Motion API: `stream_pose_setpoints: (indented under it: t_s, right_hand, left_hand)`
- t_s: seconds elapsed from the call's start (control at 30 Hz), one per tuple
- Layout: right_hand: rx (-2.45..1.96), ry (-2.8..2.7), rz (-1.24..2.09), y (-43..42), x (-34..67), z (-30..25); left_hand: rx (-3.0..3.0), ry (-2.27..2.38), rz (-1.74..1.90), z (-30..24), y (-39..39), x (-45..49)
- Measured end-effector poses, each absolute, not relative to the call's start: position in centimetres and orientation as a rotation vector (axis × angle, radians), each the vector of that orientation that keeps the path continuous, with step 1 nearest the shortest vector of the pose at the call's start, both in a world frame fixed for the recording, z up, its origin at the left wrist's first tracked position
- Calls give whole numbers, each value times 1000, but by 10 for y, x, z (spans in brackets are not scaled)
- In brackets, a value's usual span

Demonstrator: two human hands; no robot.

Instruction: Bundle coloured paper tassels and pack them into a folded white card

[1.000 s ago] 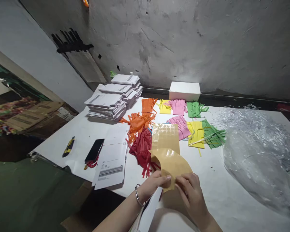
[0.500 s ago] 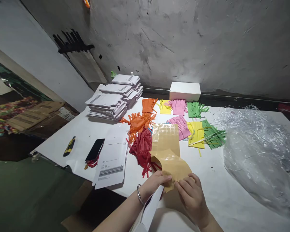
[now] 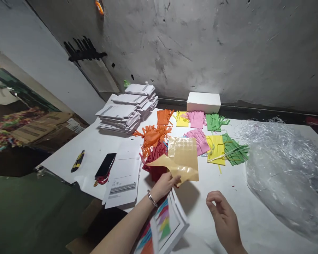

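Note:
My left hand (image 3: 163, 186) pinches a yellowish sheet of round clear stickers (image 3: 184, 157), its near edge curled up. The sheet lies partly over a bundle of dark red tassels (image 3: 155, 169). Beneath my left wrist, a white box (image 3: 178, 231) with colourful printing leans at a tilt, blurred; whether that hand also grips it is hidden. My right hand (image 3: 224, 220) hovers over the table at the right, thumb and forefinger brought together. Anything between those fingertips is too small to make out.
Orange (image 3: 153, 135), pink (image 3: 198, 141), yellow (image 3: 216, 150) and green tassels (image 3: 234, 150) lie behind. Stacked flat white cartons (image 3: 119, 113) stand back left, near a phone (image 3: 105, 165) and a cutter (image 3: 77, 161). Clear plastic bags (image 3: 278, 183) cover the right side.
My right hand has come away from the sticker sheet and moved right. My left hand has shifted slightly up and left with the sheet. More of the printed box now shows.

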State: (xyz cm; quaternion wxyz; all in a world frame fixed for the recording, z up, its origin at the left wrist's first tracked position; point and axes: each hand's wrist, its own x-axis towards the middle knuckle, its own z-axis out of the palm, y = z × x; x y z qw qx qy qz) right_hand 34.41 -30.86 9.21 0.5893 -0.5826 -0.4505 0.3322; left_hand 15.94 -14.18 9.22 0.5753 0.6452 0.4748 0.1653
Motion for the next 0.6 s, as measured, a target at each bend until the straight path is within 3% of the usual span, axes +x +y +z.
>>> stream_pose_setpoints:
  t_s: [0.2,0.4,0.6]
  right_hand:
    - [-1390,-736,1053,-288,351,95]
    - [-1136,-919,1221,-264,342,132]
    - [-1081,-1164,1276,-263,339,152]
  left_hand:
    - [1827,1446,591,110,-106,153]
    - [1954,1370,755,150,-153,163]
    - [1836,1207,811,158,-185,158]
